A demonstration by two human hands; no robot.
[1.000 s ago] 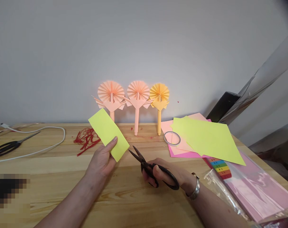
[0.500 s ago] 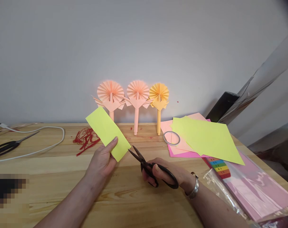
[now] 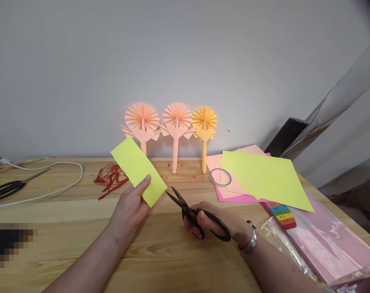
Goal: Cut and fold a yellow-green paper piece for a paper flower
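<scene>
My left hand (image 3: 130,206) pinches the near end of a yellow-green paper strip (image 3: 136,167) and holds it up, slanting to the upper left above the wooden table (image 3: 160,256). My right hand (image 3: 217,226) has its fingers through the handles of black scissors (image 3: 191,211). Their blades are parted and point at the strip's lower right edge, a small gap away. A metal watch (image 3: 250,240) sits on my right wrist.
Three pleated paper fans (image 3: 176,122) on sticks lean against the wall. A tape ring (image 3: 220,177) lies on a stack of coloured sheets (image 3: 264,175), with a paper pack (image 3: 331,240) in plastic nearer. Red scraps (image 3: 110,178), a white cable (image 3: 51,179) and second scissors (image 3: 11,186) lie left.
Almost nothing has shifted. The scissors' blades have edged slightly up towards the strip, which has tilted a touch in my left hand.
</scene>
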